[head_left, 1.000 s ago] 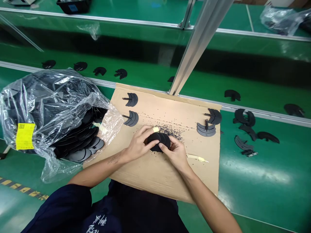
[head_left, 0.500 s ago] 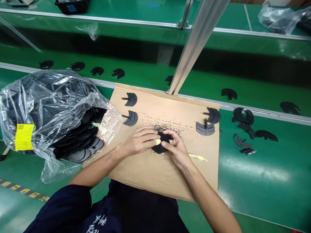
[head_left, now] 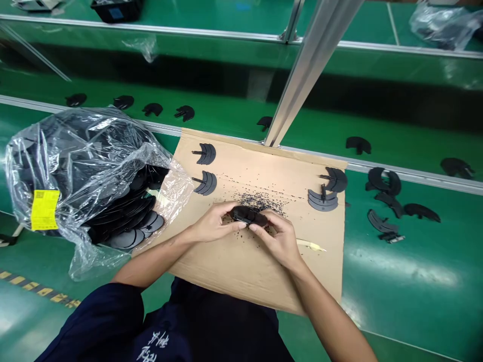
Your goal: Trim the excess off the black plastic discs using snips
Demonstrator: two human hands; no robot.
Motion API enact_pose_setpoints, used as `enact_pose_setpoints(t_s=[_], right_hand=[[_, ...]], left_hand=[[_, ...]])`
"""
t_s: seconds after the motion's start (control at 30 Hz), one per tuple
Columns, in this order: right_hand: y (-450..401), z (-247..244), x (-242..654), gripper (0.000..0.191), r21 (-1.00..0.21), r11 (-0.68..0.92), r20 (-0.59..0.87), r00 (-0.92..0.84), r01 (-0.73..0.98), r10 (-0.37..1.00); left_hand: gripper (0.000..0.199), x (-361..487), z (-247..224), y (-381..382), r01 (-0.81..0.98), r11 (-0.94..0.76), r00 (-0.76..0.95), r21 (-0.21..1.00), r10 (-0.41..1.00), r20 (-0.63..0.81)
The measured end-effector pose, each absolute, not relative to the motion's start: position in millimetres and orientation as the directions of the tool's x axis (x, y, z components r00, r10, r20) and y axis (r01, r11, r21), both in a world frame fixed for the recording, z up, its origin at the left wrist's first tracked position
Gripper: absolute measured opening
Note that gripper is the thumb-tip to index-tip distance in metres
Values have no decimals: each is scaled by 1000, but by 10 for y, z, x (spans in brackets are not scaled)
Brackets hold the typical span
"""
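A black curved part (head_left: 249, 216) is held between both hands above the cardboard sheet (head_left: 234, 266). My left hand (head_left: 216, 222) grips its left end, thumb along the near edge. At the right end, my right hand (head_left: 279, 235) has its fingers and thumb closed on the same part. Many tiny black pieces (head_left: 260, 200) lie scattered on the cardboard just beyond the hands. A pale yellow tool with a thin tip (head_left: 311, 245) rests right of my right hand.
Left of the cardboard sits a clear plastic bag (head_left: 83, 151) of black discs (head_left: 124, 221). Fanned black parts (head_left: 207, 153) lie at the cardboard's upper left, others (head_left: 322, 200) at its right. A metal post (head_left: 298, 85) rises behind; more parts (head_left: 385, 182) lie on the green table.
The black part has been turned from showing its broad flat face to a narrower, edge-on view. My left hand has shifted to its left end, thumb now at the near side.
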State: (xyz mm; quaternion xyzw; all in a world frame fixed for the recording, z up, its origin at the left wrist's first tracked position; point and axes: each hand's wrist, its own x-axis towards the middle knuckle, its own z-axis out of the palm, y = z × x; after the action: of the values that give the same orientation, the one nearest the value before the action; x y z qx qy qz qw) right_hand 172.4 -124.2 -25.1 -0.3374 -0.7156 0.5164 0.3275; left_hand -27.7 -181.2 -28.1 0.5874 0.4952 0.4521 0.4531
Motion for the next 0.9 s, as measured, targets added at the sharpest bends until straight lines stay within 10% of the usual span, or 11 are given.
enact_pose_setpoints(t_s=[0.9], right_hand=[[-1282, -234, 1697, 31, -959, 226, 101, -539, 172, 836]], left_hand=[[27, -279, -253, -1801, 321, -197, 27, 926, 980, 199]])
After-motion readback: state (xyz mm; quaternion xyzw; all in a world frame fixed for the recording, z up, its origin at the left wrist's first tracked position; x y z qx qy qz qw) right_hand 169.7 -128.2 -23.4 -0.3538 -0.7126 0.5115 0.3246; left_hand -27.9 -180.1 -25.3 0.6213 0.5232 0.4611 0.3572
